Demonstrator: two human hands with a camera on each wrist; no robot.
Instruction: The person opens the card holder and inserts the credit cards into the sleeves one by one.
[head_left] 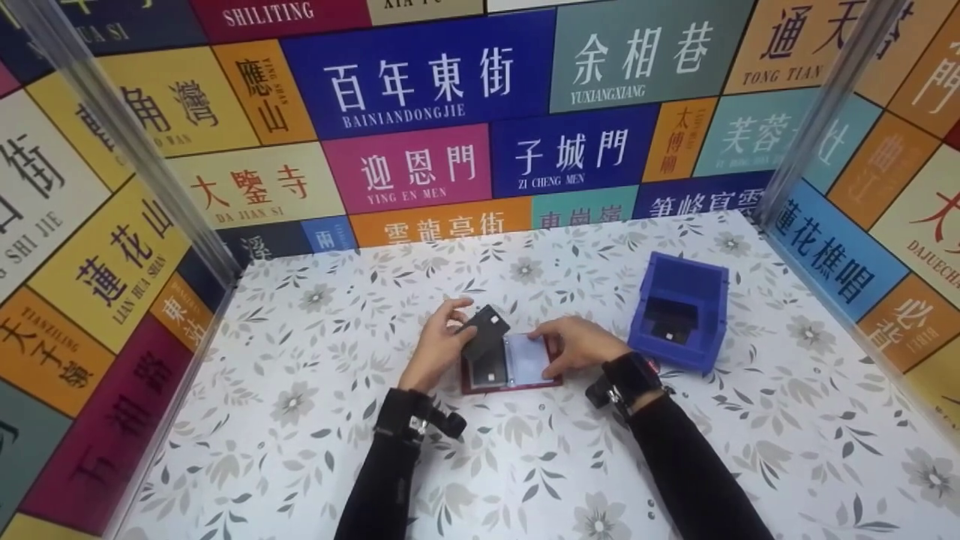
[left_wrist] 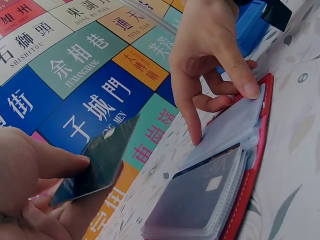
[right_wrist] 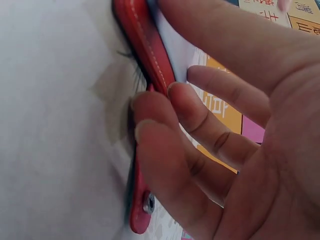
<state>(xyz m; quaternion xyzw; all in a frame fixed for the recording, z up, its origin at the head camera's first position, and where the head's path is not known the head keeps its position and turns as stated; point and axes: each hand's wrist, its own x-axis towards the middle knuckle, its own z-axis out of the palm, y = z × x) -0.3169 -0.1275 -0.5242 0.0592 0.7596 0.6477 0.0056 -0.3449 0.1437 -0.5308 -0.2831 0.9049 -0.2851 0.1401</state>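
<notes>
My left hand (head_left: 435,346) pinches a black card (head_left: 487,328) with a light chip square. The card is tilted and raised over the left side of an opened red card holder (head_left: 525,388). Inside that side, clear sleeves hold another dark card (left_wrist: 200,192) with a chip and "VIP" lettering. With thumb and fingers, my right hand (head_left: 583,346) holds the right side of the holder, where a pale clear sleeve (head_left: 529,358) lies flat. A red strap (right_wrist: 142,215) with a metal snap sticks out below those fingers in the right wrist view.
A blue plastic bin (head_left: 681,274) stands right of my right hand, with black cards (head_left: 670,319) inside. The table (head_left: 300,465) has a floral cover. Sign-patterned walls (head_left: 420,82) rise at the back and sides, with clear corner posts (head_left: 817,105).
</notes>
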